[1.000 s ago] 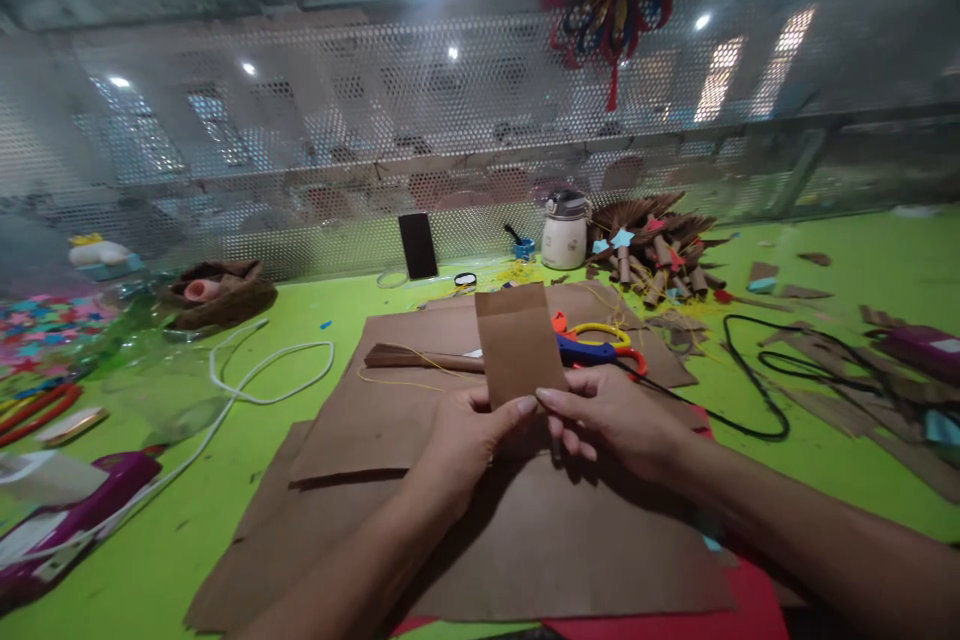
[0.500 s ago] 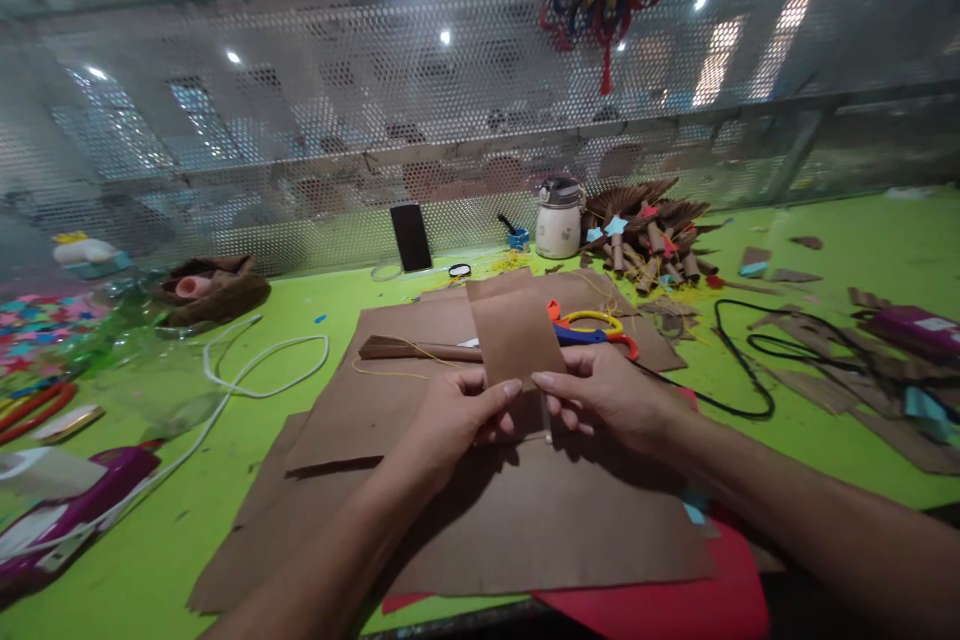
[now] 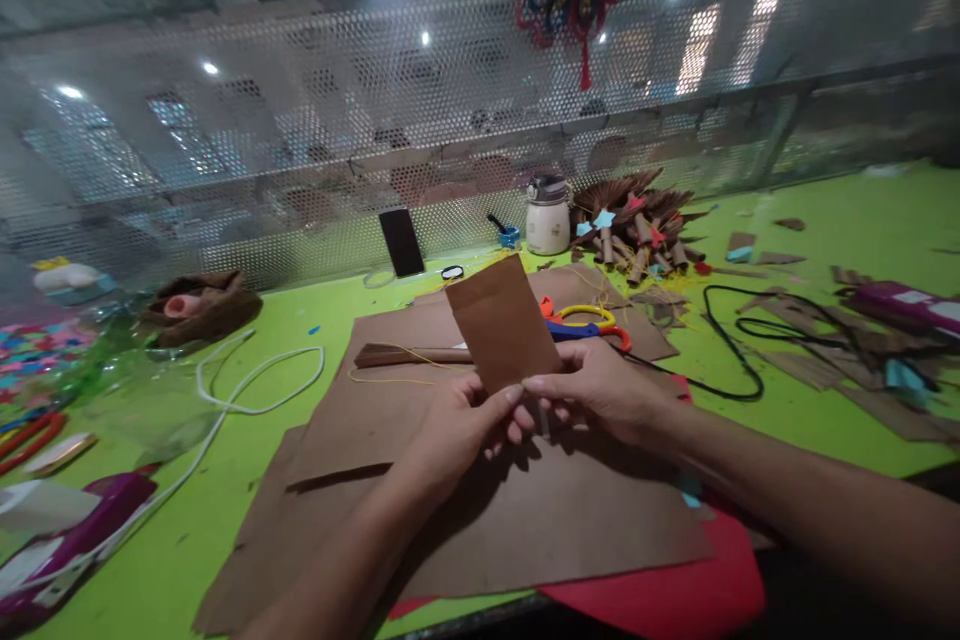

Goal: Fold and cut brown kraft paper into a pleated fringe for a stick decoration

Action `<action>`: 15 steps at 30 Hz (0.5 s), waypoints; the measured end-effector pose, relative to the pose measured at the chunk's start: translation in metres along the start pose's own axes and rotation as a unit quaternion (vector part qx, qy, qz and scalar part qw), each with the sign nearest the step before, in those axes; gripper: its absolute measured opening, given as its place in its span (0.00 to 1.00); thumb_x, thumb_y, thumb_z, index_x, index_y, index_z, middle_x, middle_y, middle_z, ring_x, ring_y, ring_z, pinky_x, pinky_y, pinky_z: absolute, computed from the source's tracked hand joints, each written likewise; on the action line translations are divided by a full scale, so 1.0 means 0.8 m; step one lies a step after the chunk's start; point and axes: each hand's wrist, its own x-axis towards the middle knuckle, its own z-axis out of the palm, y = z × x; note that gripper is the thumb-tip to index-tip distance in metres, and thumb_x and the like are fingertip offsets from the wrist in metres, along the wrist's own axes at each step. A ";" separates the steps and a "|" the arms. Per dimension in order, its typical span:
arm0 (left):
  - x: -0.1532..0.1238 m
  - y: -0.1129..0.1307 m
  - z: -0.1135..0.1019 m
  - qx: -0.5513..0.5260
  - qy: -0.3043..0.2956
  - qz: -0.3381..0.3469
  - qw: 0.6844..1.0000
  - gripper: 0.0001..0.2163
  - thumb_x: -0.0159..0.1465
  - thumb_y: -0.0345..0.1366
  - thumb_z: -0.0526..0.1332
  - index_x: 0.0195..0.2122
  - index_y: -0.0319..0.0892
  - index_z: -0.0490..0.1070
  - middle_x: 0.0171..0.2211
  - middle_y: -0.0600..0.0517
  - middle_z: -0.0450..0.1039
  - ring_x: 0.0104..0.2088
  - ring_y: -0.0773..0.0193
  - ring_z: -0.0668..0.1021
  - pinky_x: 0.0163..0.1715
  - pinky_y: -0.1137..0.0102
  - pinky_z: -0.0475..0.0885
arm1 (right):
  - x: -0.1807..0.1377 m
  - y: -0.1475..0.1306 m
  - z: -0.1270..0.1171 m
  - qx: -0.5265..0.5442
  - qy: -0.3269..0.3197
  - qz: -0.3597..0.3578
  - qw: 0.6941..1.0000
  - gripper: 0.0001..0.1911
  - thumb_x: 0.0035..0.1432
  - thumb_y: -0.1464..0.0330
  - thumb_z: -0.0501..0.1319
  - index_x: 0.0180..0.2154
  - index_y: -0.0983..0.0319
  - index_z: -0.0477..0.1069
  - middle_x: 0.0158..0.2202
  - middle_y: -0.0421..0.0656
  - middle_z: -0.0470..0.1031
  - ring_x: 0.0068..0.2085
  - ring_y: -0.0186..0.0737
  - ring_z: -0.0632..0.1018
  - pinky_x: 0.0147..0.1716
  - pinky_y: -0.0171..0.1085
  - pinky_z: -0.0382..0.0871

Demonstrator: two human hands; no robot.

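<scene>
A small rectangle of brown paper (image 3: 501,325) stands tilted up between my hands. My left hand (image 3: 480,415) pinches its lower edge between thumb and fingers. At the lower right corner my right hand (image 3: 592,385) pinches the same paper, thumbs nearly touching. A pale, thin strip pokes out below my right fingers; its kind I cannot make out. Larger sheets of brown paper (image 3: 555,520) lie beneath. Behind the held piece rest scissors (image 3: 585,325) with blue, orange and yellow handles, and a folded brown paper bundle (image 3: 405,354) with yellow thread.
At the back stand a dark phone-like slab (image 3: 402,242), a white bottle (image 3: 548,220) and a pile of pleated brown paper pieces (image 3: 637,230). A white cable (image 3: 262,390) and purple power strip (image 3: 82,540) lie left. A black cord (image 3: 720,340) crosses the right side.
The small paper has tipped, its top edge swinging left and its right side rising. Both hands keep their pinch. The whole view has shifted slightly.
</scene>
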 end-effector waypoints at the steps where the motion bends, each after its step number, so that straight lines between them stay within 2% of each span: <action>1: 0.000 0.000 0.000 -0.001 -0.002 -0.001 1.000 0.14 0.58 0.42 0.63 0.24 0.35 0.73 0.18 0.51 0.69 0.17 0.73 0.67 0.15 0.78 0.56 | 0.000 -0.001 0.000 -0.001 0.008 -0.002 1.000 0.15 0.44 0.63 0.69 0.28 0.68 0.71 0.19 0.38 0.70 0.17 0.24 0.66 0.15 0.26 0.55; 4: -0.001 0.001 0.002 -0.019 0.000 0.001 1.000 0.14 0.59 0.40 0.62 0.23 0.34 0.74 0.16 0.51 0.69 0.14 0.75 0.65 0.13 0.78 0.54 | 0.002 -0.002 -0.005 -0.005 0.025 0.005 1.000 0.16 0.42 0.62 0.70 0.25 0.67 0.70 0.16 0.36 0.68 0.16 0.25 0.65 0.13 0.26 0.55; 7: -0.001 0.004 0.002 -0.039 0.014 0.008 0.999 0.12 0.57 0.39 0.63 0.23 0.34 0.74 0.19 0.49 0.72 0.15 0.74 0.67 0.12 0.78 0.55 | 0.009 -0.002 -0.017 -0.002 0.030 0.000 1.000 0.17 0.42 0.60 0.70 0.22 0.66 0.69 0.17 0.37 0.70 0.16 0.26 0.68 0.13 0.26 0.56; 11: 0.001 0.005 0.000 -0.054 0.033 0.020 0.998 0.11 0.55 0.38 0.65 0.23 0.34 0.73 0.21 0.47 0.74 0.17 0.72 0.70 0.14 0.79 0.57 | 0.018 -0.002 -0.026 0.027 0.004 -0.038 0.999 0.17 0.41 0.60 0.71 0.23 0.67 0.71 0.20 0.40 0.74 0.18 0.27 0.72 0.15 0.27 0.62; 15: 0.003 0.005 -0.006 -0.038 0.039 0.007 0.999 0.14 0.55 0.41 0.65 0.24 0.33 0.73 0.20 0.47 0.73 0.17 0.72 0.69 0.16 0.79 0.61 | 0.024 -0.009 -0.022 0.040 -0.007 -0.044 0.998 0.17 0.42 0.60 0.71 0.22 0.67 0.70 0.19 0.40 0.74 0.18 0.28 0.73 0.15 0.26 0.64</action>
